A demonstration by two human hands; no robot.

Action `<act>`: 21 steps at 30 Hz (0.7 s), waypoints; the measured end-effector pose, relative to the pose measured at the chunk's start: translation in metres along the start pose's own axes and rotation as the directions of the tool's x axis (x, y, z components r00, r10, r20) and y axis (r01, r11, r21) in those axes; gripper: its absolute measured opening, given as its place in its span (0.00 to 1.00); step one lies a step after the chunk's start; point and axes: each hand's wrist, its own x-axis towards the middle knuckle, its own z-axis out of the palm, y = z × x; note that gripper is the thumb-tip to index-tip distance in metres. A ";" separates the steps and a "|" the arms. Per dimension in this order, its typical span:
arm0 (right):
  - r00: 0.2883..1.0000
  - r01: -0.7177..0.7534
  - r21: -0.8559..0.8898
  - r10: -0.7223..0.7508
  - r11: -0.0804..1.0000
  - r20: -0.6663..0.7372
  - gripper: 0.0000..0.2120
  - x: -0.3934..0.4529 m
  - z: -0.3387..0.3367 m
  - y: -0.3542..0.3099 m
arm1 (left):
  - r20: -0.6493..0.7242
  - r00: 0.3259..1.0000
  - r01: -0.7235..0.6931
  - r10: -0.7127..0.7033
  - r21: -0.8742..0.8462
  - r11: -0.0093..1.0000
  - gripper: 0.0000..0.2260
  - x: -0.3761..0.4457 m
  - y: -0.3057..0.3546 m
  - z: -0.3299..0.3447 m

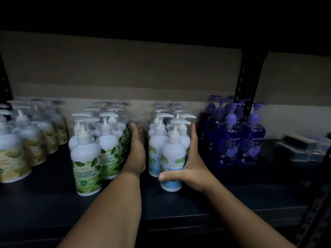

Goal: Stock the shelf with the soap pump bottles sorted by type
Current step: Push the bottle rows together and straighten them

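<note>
- The right hand [194,163] lies flat against the right side of the front blue-label bottle [172,158], fingers straight and pointing to the back of the shelf, thumb hooked across the bottle's lower front. It presses rather than clasps.
- The left hand [136,149] reaches into the gap just left of that cluster, palm turned toward the blue-label bottles, fingers straight and together, holding nothing; whether it touches a bottle I cannot tell.
- Both forearms run up from the near edge, converging slightly toward the cluster.
- The front blue-label bottle stands upright on the dark shelf [232,190], long axis vertical, pump spout aimed to the right; more of its kind line up behind it.
- Just left of the left hand stand the green-label bottles [86,163], upright, spouts mostly sideways.
- Further left, well apart, the beige-label bottles [16,154] stand in rows.
- Just right of the right hand sit the purple bottles [228,145], upright, near a black perforated upright post [249,77].
</note>
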 end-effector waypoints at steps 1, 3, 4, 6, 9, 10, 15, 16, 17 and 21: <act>1.000 -0.002 -0.002 0.002 1.000 0.006 0.76 0.000 0.001 0.000 | 0.009 1.000 0.023 -0.023 -0.015 1.000 0.42 0.002 0.001 0.000; 1.000 -0.004 -0.008 0.004 1.000 0.003 0.76 0.000 0.000 0.001 | 0.068 0.997 0.046 -0.046 -0.004 0.999 0.42 0.003 0.001 0.001; 1.000 -0.007 -0.008 0.007 1.000 0.002 0.76 0.001 0.000 0.002 | 0.115 0.991 0.065 -0.065 0.007 0.998 0.41 0.002 0.002 0.003; 1.000 -0.014 -0.004 0.014 1.000 -0.002 0.77 0.002 0.000 0.003 | 0.179 0.979 0.101 -0.098 -0.010 0.995 0.40 0.001 0.001 0.005; 1.000 -0.012 -0.016 0.012 1.000 -0.001 0.78 0.002 0.001 0.001 | 0.156 0.983 0.103 -0.097 -0.031 0.994 0.40 0.000 0.002 0.006; 1.000 -0.017 -0.012 0.016 1.000 -0.004 0.78 0.002 0.001 0.000 | 0.164 0.982 0.096 -0.092 -0.018 0.995 0.40 -0.003 0.004 0.007; 0.996 -0.013 -0.022 0.012 1.000 -0.083 0.75 -0.006 0.004 -0.011 | 0.138 0.987 0.080 -0.082 0.016 0.997 0.36 -0.025 0.010 0.005; 0.995 -0.019 -0.049 0.014 0.999 -0.104 0.75 -0.009 0.005 -0.015 | 0.117 0.989 0.087 -0.090 0.036 0.996 0.36 -0.032 0.012 0.003; 0.991 -0.028 -0.084 0.017 0.996 -0.134 0.73 -0.013 0.006 -0.019 | 0.118 0.989 0.082 -0.087 0.051 0.995 0.36 -0.040 0.014 0.001; 0.925 -0.051 -0.245 -0.047 0.968 -0.376 0.64 -0.032 0.013 -0.034 | 0.111 0.992 0.032 -0.057 0.216 0.976 0.32 -0.087 0.021 -0.004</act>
